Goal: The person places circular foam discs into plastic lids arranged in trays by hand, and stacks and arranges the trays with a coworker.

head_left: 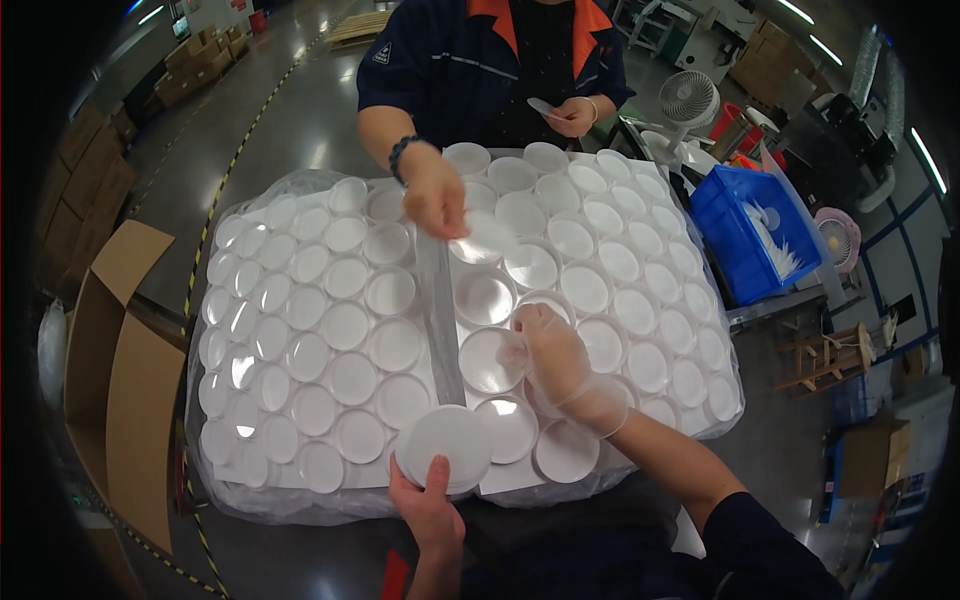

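White round lids (447, 447) sit stacked in the left hand (428, 510); the gloved right hand (556, 355) seemingly pinches another lid (492, 360).

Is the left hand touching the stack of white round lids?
Touching. The head view shows the left hand gripping the stack of white round lids from below, its thumb lying over the stack's lower edge with no gap.

— What does the wearer have on?
— A thin clear glove covers the right hand (560, 365), bunching at the wrist. The forearm above it is bare, up to a dark navy sleeve (770, 545).
— And the left hand (432, 515)?
— Ungloved, with no sleeve visible.
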### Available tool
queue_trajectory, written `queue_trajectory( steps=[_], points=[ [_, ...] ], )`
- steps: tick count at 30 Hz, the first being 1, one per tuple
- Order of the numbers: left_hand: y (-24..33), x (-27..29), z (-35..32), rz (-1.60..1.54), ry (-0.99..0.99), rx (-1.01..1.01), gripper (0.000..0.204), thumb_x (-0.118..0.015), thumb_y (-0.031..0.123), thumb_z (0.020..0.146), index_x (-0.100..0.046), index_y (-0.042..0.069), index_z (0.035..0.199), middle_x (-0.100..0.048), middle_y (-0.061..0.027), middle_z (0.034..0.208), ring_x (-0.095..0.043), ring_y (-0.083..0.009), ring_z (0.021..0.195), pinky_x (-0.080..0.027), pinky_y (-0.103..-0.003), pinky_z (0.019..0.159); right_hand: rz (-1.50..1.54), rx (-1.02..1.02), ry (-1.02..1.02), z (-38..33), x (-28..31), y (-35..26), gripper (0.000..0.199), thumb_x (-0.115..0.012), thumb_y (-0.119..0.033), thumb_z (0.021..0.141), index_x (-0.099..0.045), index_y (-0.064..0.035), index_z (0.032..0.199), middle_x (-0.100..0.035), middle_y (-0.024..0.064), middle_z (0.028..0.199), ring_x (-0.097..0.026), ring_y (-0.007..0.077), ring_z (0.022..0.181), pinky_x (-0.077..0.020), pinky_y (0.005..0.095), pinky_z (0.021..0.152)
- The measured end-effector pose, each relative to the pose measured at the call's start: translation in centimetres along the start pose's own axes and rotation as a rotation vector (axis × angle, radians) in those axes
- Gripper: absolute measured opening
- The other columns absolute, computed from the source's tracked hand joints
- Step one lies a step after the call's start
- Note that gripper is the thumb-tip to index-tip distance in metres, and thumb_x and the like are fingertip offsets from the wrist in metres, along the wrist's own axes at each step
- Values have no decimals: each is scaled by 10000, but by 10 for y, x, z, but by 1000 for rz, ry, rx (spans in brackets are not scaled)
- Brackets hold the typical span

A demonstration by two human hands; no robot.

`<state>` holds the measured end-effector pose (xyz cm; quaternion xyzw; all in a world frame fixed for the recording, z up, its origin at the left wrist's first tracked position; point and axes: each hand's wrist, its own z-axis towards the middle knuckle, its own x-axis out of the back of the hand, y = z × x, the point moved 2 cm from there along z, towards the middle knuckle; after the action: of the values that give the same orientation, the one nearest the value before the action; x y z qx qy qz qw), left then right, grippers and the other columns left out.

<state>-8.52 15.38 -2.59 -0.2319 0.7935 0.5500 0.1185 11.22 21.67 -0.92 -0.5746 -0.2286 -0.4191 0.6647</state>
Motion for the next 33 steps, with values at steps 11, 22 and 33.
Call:
queue_trajectory(
  steps=[11,22,33],
  points=[
    [3,-16,4,287,-133,-242,435,-663,63,724,-434,-27,1083,-528,-88,989,-528,-167,901,-423,-284,807,531,211,-201,-29,27,-41,224,-650,-168,671,-531,-42,812,-536,90,746,-549,269,693,-450,337,635],
    [-11,-34,13,61,-146,-67,450,-679,107,731,-445,-44,1085,-537,-103,994,-531,-173,903,-423,-282,813,910,-465,153,-39,36,-4,39,-587,-60,760,-569,-26,753,-528,1,633,-487,79,563,-382,222,476],
    [-5,-40,15,-256,-322,300,418,-511,8,771,-382,-63,1162,-512,-159,1066,-538,-253,990,-484,-397,811,-524,180,277,12,27,54,70,-573,-112,719,-537,-52,718,-536,84,713,-556,253,718,-432,329,597]
  ],
)
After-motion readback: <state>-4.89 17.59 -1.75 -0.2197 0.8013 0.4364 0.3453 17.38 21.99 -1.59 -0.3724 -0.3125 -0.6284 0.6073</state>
